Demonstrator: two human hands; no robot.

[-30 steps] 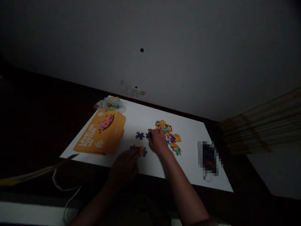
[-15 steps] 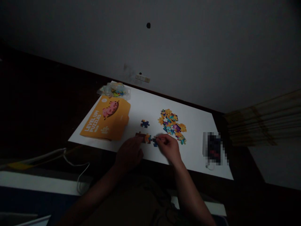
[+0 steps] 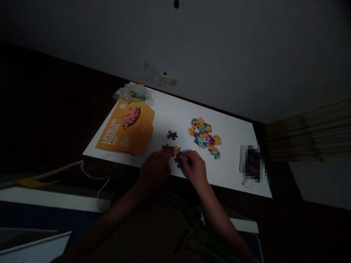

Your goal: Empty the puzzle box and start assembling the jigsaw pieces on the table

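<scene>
Head view: dim light; both hands work near the front edge of the white table.
Left hand: the left hand lays its fingers loosely over the near edge of the brown-and-orange strip, thumb apart, pinching nothing.
Right hand: the right hand has thumb and fingertips drawn together, apparently gripping the dark blue piece; whether it is lifted, I cannot tell.
Dark blue piece: just below the strip's right end; whether its tab is seated is too small to tell.
Steadying: best to keep light, flat pressure on the strip so it does not slide.
Fitting: turn the piece until tab and socket match, then press straight down; forcing could bend the card.
Spare blue piece: the spare blue piece lies apart beyond the strip, the loose pile to its right.
</scene>
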